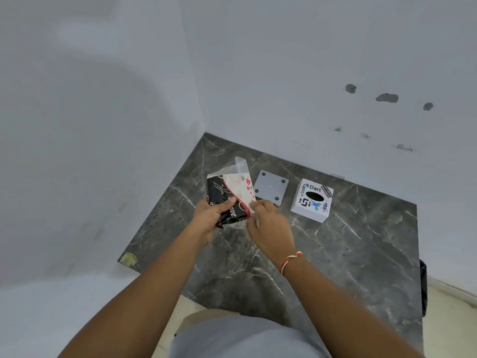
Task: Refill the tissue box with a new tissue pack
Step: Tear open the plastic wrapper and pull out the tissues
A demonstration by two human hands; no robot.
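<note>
Hands meet over a dark marbled table set into a white corner, seen from our own head looking down. Our left hand wraps the near end of the tissue pack, thumb across its top face, fingers curled underneath and clamped on it. The pack is a soft black and cream wrapper with red lip prints. It is lifted off the table, tilted, its long axis running from our left palm away toward the far wall.

Our right hand sits just to the right of the pack, touching it. Its fingertips are pinched together on the clear plastic film along the pack's right edge. That film stands up loose at the far end, so the wrapper looks partly peeled open. We judge the step in hand to be stripping the wrapper before loading.

To the right, lying flat on the table, is a grey square base plate with four dark corner dots, just beside the pack. Further right stands the white tissue box, covered in stickers, its dark oval slot facing up. The box is apart from both hands, and our right hand is the nearer one to it.

The coming move turns on this: the film runs along the pack's right side, so the right hand would pull rightward and toward us while the left holds the pack firm. A weak left grip could let the pack slip.
</note>
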